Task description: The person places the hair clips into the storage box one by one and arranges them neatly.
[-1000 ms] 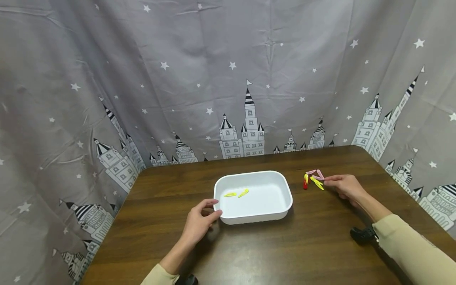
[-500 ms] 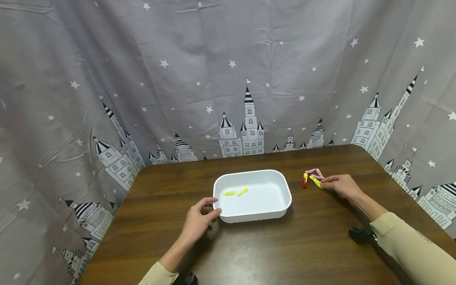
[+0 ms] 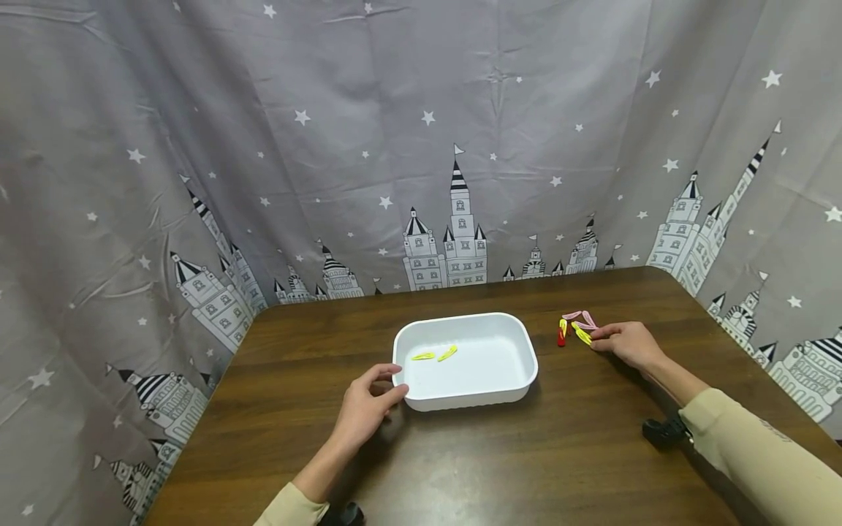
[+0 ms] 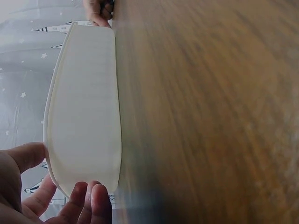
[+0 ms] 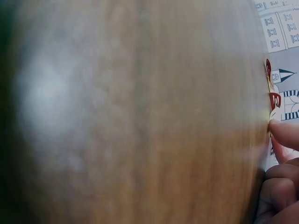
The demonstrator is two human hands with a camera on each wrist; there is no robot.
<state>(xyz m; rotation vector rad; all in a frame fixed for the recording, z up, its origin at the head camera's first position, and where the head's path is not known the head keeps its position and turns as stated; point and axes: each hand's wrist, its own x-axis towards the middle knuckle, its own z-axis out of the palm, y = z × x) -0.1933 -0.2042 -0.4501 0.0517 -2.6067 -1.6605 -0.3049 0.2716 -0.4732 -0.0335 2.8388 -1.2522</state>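
Note:
A white tray (image 3: 470,398) sits on the table, with two yellow hair clips (image 3: 423,356) lying inside on its left. My left hand (image 3: 364,409) holds the tray's near-left corner, thumb and fingers around the rim. The left wrist view shows these fingertips (image 4: 100,200) at the tray's wall. Right of the tray, my right hand (image 3: 633,345) pinches the near end of a yellow hair clip (image 3: 580,332) on the table. Beside it lie a red hair clip (image 3: 561,338), another yellow clip (image 3: 563,324) and pink clips (image 3: 588,319). The right fingertips partly hide the pinched clip.
The brown wooden table (image 3: 473,467) carries the tray and clips. Behind it hangs a grey curtain (image 3: 368,146) printed with castles and stars. A dark wrist device (image 3: 664,432) hangs below the right sleeve (image 3: 743,446), close to the tabletop.
My right hand has shifted slightly left and nearer, from beside the pink clips to the near end of the yellow clip. The left hand and tray stay in place.

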